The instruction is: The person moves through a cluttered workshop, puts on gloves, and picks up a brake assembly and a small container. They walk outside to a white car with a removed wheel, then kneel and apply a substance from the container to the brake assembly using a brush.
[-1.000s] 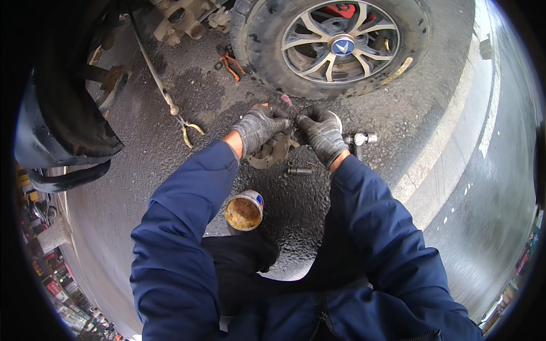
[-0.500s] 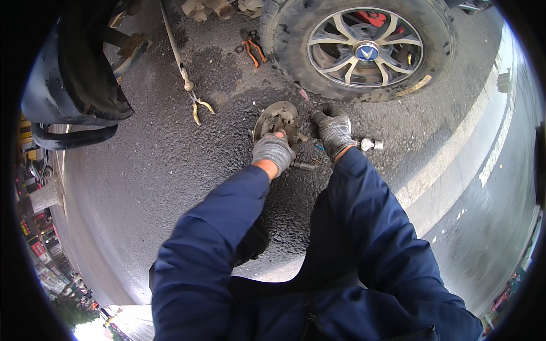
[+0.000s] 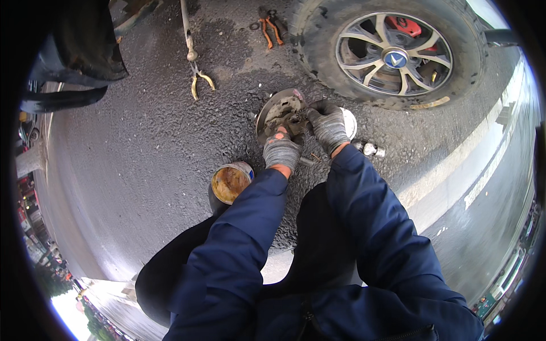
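Note:
A round rusty metal brake plate (image 3: 277,111) lies on the oily asphalt in front of me. My left hand (image 3: 281,150), in a grey knit glove, rests on its near edge. My right hand (image 3: 327,124), also gloved, grips the dark parts at the plate's centre right. Both fingers are curled on the assembly. A small metal cylinder part (image 3: 371,149) lies on the ground just right of my right wrist. Both forearms wear dark blue sleeves.
An open tin of brownish grease (image 3: 230,182) stands left of my left arm. A car wheel (image 3: 392,54) with an alloy rim lies beyond. Orange-handled pliers (image 3: 267,25) and a hooked strap (image 3: 196,71) lie farther off. A dark vehicle part (image 3: 79,51) sits upper left; a white painted line (image 3: 449,176) runs right.
The view has shifted, so the plate and hands sit lower and more central. Both hands stay on the brake plate; the grease tin is back in sight.

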Tool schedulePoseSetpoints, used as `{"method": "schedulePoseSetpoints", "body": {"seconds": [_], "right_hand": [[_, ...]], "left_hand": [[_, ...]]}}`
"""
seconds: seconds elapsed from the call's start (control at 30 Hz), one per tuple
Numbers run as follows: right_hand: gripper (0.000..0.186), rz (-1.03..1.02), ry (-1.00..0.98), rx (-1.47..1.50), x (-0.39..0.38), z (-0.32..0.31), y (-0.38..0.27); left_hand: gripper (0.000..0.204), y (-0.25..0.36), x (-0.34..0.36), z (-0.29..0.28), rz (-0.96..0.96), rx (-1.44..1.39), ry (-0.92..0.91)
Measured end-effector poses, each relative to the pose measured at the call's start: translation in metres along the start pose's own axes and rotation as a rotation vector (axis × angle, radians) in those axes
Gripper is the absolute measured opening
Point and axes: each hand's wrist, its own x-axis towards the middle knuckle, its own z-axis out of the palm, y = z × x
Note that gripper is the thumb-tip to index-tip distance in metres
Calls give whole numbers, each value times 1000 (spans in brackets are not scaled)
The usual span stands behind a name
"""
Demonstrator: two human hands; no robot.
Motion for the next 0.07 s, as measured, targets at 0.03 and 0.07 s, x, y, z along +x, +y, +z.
{"method": "schedulePoseSetpoints", "body": {"seconds": [0.03, 0.07], "right_hand": [[14, 8, -9, -45, 1, 1, 0], [14, -29, -21, -68, 1, 2, -1]], "left_hand": [[54, -1, 1, 1, -11, -18, -1], [54, -2, 2, 3, -18, -26, -1]]}}
